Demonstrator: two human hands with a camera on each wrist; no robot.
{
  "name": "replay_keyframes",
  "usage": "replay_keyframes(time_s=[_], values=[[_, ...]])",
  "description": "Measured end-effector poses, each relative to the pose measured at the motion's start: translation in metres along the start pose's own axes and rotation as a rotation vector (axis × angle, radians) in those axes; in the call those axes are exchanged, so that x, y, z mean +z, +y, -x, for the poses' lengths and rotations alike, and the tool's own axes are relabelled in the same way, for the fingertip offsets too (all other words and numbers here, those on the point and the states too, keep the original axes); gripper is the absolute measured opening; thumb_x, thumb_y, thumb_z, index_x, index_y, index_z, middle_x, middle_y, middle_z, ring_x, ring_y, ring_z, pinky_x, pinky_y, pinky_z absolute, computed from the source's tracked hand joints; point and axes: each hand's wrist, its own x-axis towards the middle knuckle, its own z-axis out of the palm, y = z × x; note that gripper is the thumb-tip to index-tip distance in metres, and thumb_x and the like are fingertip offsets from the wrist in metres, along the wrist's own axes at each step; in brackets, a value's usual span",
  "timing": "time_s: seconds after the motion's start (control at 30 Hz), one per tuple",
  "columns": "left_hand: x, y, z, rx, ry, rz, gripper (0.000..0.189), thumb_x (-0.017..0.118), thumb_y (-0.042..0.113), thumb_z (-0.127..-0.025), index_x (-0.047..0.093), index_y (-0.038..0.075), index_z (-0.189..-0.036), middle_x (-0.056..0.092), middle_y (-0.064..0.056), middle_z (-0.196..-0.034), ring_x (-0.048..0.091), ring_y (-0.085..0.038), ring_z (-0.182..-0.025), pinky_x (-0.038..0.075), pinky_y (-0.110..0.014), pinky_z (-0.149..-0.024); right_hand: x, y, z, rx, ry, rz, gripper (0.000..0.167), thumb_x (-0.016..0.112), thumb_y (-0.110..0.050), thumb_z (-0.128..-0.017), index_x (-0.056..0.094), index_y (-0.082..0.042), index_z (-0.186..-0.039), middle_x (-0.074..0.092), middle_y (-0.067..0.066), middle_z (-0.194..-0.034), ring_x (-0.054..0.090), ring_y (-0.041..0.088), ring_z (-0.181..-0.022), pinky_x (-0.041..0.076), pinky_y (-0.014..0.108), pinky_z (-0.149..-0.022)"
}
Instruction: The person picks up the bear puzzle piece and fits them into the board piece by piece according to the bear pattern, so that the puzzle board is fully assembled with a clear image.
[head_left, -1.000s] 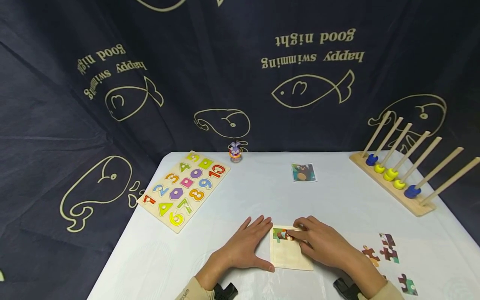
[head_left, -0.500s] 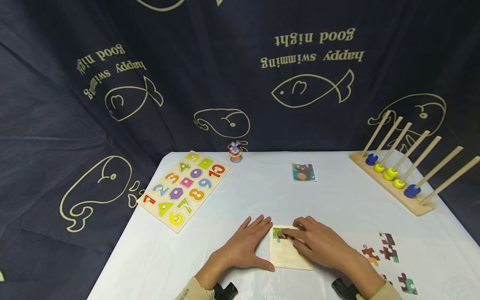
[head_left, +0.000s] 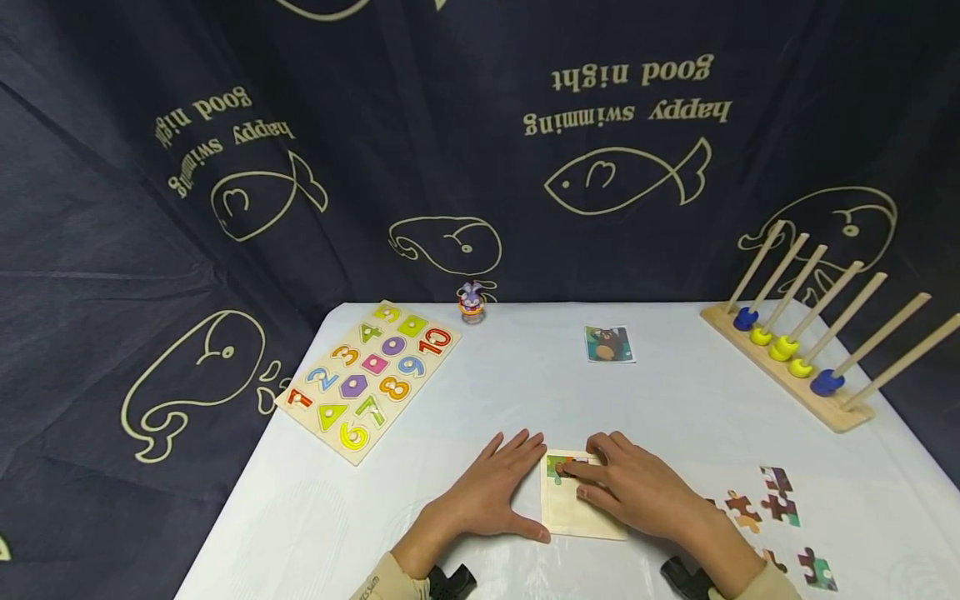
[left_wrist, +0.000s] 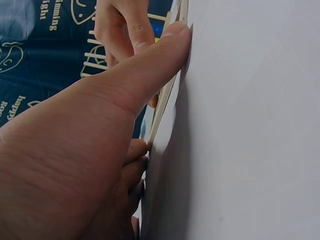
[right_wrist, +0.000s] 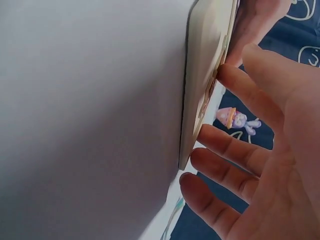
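Observation:
A square pale wooden puzzle tray (head_left: 577,515) lies on the table between both hands. Joined jigsaw pieces (head_left: 554,467), green and brown, sit along its far edge. My left hand (head_left: 491,492) rests flat with its fingers spread, fingertips and thumb against the tray's left side. Over the tray's right side is my right hand (head_left: 645,487); its extended index finger presses on the pieces, covering part of them. In the right wrist view that index fingertip (right_wrist: 223,72) meets the tray's face, and the other fingers are spread along it.
Loose jigsaw pieces (head_left: 780,507) lie to the right of the right forearm. A bear picture card (head_left: 609,344) is beyond the tray. A number board (head_left: 360,421) stands left, a bead-peg rack (head_left: 806,383) right, and a rabbit figurine (head_left: 471,302) at the back.
My right index finger has slid left along the row of pieces, with the thumb following over the tray. The left hand has stayed in place.

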Motion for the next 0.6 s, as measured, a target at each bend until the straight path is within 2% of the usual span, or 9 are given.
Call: replay_keyframes(time_s=[0.2, 0.4, 0.5, 0.6], values=[[0.0, -0.0008, -0.0005, 0.001, -0.001, 0.0, 0.115, 0.054, 0.084, -0.069, 0.024, 0.013, -0.154, 0.017, 0.001, -0.159, 0.008, -0.019, -0.145, 0.007, -0.048, -0.116, -0.0006, 0.0008, -0.0008, -0.006, 0.01, -0.001, 0.036, 0.061, -0.04, -0.094, 0.062, -0.036, -0.13, 0.052, 0.0, -0.112, 0.048, 0.015, -0.096, 0.048, 0.041, -0.077], [-0.0009, -0.0007, -0.0004, 0.002, 0.0, -0.004, 0.115, 0.054, 0.084, -0.069, 0.024, 0.012, -0.154, 0.017, 0.0, -0.159, 0.008, -0.019, -0.145, 0.008, -0.048, -0.115, -0.0025, 0.0027, -0.0008, 0.034, 0.025, -0.028, 0.038, 0.062, -0.041, -0.093, 0.062, -0.035, -0.13, 0.053, -0.007, -0.109, 0.049, 0.011, -0.093, 0.048, 0.039, -0.076], [-0.001, -0.0001, 0.0002, 0.006, 0.007, -0.006, 0.115, 0.054, 0.084, -0.069, 0.025, 0.011, -0.153, 0.018, -0.001, -0.159, 0.01, -0.02, -0.145, 0.009, -0.049, -0.115, -0.0052, 0.0037, 0.0001, 0.066, 0.075, -0.031, 0.037, 0.064, -0.04, -0.091, 0.064, -0.031, -0.128, 0.055, -0.009, -0.108, 0.052, 0.01, -0.093, 0.049, 0.039, -0.078], [-0.0005, 0.0006, 0.001, 0.006, 0.015, -0.011, 0.115, 0.055, 0.084, -0.069, 0.026, 0.01, -0.153, 0.019, -0.001, -0.158, 0.011, -0.021, -0.145, 0.009, -0.049, -0.115, -0.009, 0.006, 0.0013, 0.101, 0.168, -0.025, 0.033, 0.068, -0.034, -0.089, 0.067, -0.024, -0.121, 0.059, -0.009, -0.107, 0.056, 0.011, -0.095, 0.05, 0.039, -0.08]])
